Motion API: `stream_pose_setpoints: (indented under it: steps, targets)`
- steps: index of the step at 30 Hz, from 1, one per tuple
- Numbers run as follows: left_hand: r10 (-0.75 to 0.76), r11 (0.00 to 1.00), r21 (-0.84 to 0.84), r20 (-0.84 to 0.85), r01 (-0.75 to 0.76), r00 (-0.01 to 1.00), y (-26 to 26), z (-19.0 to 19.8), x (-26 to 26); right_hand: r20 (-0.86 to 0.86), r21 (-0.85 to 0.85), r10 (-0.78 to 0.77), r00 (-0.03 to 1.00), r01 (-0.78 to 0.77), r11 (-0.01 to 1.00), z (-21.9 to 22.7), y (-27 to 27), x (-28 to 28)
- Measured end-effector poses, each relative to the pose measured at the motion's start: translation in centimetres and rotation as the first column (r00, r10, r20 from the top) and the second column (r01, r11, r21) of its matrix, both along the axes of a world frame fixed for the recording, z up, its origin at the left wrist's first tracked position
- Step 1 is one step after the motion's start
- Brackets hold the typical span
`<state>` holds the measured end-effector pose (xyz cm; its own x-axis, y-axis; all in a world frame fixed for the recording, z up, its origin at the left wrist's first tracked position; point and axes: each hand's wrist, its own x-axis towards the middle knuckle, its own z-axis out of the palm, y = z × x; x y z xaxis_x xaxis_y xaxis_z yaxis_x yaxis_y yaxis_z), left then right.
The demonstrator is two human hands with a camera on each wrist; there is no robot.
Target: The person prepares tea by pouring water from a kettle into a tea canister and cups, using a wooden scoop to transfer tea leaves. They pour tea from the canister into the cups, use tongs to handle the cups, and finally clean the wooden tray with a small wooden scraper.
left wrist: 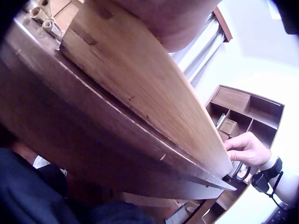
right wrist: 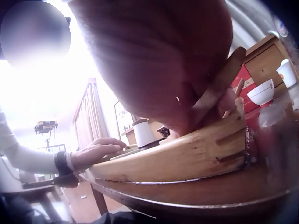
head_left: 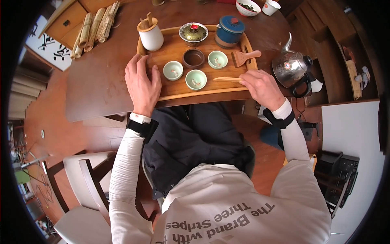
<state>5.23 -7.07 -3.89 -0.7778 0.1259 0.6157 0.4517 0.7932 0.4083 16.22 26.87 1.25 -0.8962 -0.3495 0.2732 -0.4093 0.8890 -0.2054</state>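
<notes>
My right hand (head_left: 263,87) pinches a pair of wooden tea tongs (head_left: 227,79) over the front right of the wooden tray (head_left: 170,96). The tips of the tongs point left, toward the pale green cup (head_left: 196,84) at the front, which bears a small fish-like figure inside. Two more green cups stand behind it, a left cup (head_left: 167,67) and a right cup (head_left: 212,57), around a dark brown bowl (head_left: 193,65). At the tray's left front corner rests my left hand (head_left: 142,83), fingers loosely bent and holding nothing. A flat wooden brush (head_left: 245,57) lies across the tray's right rim.
Along the tray's back stand a white tool holder (head_left: 150,37), a patterned lidded bowl (head_left: 193,33) and a blue lidded jar (head_left: 230,34). To its right is a steel kettle (head_left: 289,67). Bamboo rolls (head_left: 95,28) lie at the table's far left; a white bowl (head_left: 248,8) sits behind.
</notes>
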Motion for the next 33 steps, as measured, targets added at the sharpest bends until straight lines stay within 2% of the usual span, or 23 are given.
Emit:
stream_pose_setpoints:
  steps: [1,3,6,11,15,17,20,21,22,23,25,27,29,31,33]
  targets:
    - [-0.022,0.999,-0.027,0.007,0.022,1.0,0.2,0.5,0.4,-0.064,-0.005,0.014,0.998,-0.015,1.0,-0.1,-0.2,0.1]
    - [-0.059,0.996,-0.069,0.008,0.059,0.998,1.1,1.4,0.5,-0.081,-0.017,-0.013,0.997,0.011,1.0,-0.7,-0.1,0.1]
    - [-0.152,0.984,-0.055,0.207,0.167,0.966,3.7,1.8,0.6,-0.028,0.015,-0.054,0.998,0.054,0.998,-0.7,-0.1,0.0]
    - [-0.127,0.975,-0.119,0.384,0.186,0.914,7.9,2.8,-0.6,-0.021,-0.028,-0.038,0.999,0.038,0.999,-0.5,0.3,0.4]
    - [-0.116,0.962,-0.159,0.493,0.22,0.862,9.0,3.0,-1.9,-0.071,-0.115,-0.138,0.988,0.129,0.985,0.7,1.3,1.6]
    - [-0.162,0.964,-0.11,0.482,0.243,0.861,9.2,3.0,-2.0,-0.216,-0.236,-0.188,0.958,0.136,0.962,2.1,3.3,2.2]
    - [-0.215,0.961,-0.078,0.398,0.267,0.892,9.3,3.1,-2.2,-0.44,-0.335,-0.326,0.837,0.184,0.924,4.4,7.6,3.2]
    - [-0.183,0.969,-0.09,0.374,0.232,0.909,9.5,3.6,-1.9,-0.505,-0.348,-0.367,0.781,0.205,0.915,5.1,9.0,3.7]
    - [-0.203,0.971,-0.052,0.348,0.235,0.915,9.3,3.9,-1.9,-0.492,-0.402,-0.443,0.75,0.256,0.879,6.4,9.7,4.4]
    - [-0.217,0.972,-0.015,0.323,0.234,0.921,9.1,4.1,-1.8,-0.523,-0.391,-0.453,0.722,0.269,0.88,6.6,11.6,4.7]
    - [-0.19,0.98,0.021,0.384,0.198,0.903,9.1,6.2,-0.8,-0.478,-0.457,-0.533,0.699,0.32,0.83,6.6,14.4,4.9]
    - [-0.185,0.98,-0.003,0.37,0.2,0.91,9.2,7.6,-0.4,-0.455,-0.502,-0.554,0.697,0.313,0.806,5.5,17.0,3.9]
    - [-0.343,0.938,0.208,0.413,0.279,0.844,9.2,8.7,-0.4,-0.363,-0.473,-0.581,0.729,0.393,0.788,4.4,18.2,3.2]
    - [-0.386,0.92,0.244,0.435,0.306,0.814,10.2,10.6,0.1,-0.318,-0.438,-0.588,0.744,0.434,0.787,4.0,18.0,2.8]
    - [-0.514,0.84,0.443,0.461,0.315,0.723,11.8,11.7,0.5,-0.263,-0.406,-0.586,0.767,0.463,0.788,4.0,17.6,2.6]
